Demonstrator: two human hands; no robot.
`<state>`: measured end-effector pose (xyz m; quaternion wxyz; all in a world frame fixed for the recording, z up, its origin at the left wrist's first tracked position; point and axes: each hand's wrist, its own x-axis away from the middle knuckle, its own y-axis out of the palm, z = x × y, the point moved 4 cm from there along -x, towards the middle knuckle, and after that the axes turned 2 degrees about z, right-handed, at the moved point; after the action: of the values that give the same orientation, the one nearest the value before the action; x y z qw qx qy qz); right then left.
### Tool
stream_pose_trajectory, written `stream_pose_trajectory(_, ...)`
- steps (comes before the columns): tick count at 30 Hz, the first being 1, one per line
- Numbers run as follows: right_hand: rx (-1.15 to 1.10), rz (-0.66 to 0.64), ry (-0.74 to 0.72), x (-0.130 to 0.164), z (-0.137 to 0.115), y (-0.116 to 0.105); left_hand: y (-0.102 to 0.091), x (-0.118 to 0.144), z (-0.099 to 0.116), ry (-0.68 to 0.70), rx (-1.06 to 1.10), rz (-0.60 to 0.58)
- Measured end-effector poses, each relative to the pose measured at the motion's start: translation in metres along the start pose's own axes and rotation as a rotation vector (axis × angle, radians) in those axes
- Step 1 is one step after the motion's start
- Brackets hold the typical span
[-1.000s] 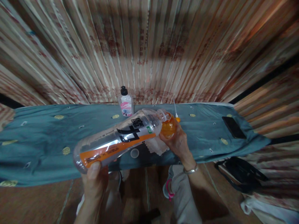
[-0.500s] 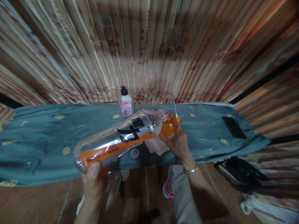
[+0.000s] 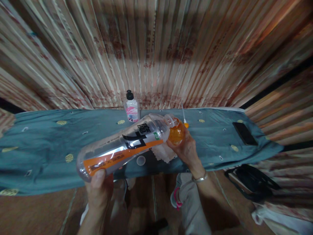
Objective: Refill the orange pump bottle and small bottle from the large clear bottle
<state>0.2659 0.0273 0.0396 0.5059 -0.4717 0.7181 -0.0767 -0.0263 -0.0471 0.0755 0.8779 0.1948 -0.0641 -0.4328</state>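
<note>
A teal embroidered cloth (image 3: 49, 143) covered the table before striped curtains (image 3: 156, 49). The tilted drink bottle (image 3: 124, 143) carried large black characters on an orange band. The left hand (image 3: 99, 189) clasped its base; the right hand (image 3: 187, 148) gripped a small orange bottle (image 3: 176, 132) at its mouth.

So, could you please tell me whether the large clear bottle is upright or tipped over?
Tipped. The large clear bottle lies nearly level, base in the left hand, its mouth against the small orange bottle.
</note>
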Motion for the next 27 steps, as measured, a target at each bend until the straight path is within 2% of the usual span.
stream_pose_trajectory(11,0.005,0.004,0.003,-0.0012,-0.0013,-0.0014,0.0025,0.0020,0.0022,0.009,-0.047,-0.003)
stream_pose_trajectory(27,0.001,-0.012,0.031,0.0007,0.0016,0.0003,0.0007,0.0008,0.0006,-0.011,0.022,0.009)
